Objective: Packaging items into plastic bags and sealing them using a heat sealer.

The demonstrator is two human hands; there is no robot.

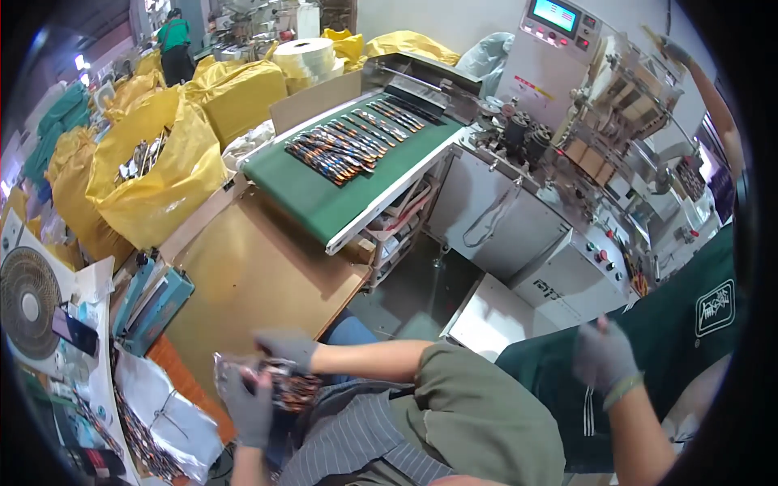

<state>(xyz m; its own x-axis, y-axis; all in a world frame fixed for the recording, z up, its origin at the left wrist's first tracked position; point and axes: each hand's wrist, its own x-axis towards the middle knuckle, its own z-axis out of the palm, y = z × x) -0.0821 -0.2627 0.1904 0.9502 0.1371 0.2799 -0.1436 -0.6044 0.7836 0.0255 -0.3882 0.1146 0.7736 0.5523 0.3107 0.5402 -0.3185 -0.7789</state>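
Observation:
A clear plastic bag (224, 366) of slim dark packets with orange and blue patterns is held low in front of me, close to my body. My left hand (250, 403), in a grey glove, is closed round the bag's near side. Across the top of the bundle lies my right hand (288, 348), also grey-gloved; its fingers are smeared by motion and partly hidden. Some patterned packets (296, 392) show below my right wrist. Beyond my hands is the brown board tabletop (259, 267).
Rows of similar packets (336, 150) lie on a green conveyor belt (312, 204) ahead. A blue heat sealer (158, 308), a phone (74, 330) and a fan (31, 304) stand left. Yellow sacks (174, 178) are behind. At right, a co-worker's gloved hand (604, 356) hangs near a machine (624, 121).

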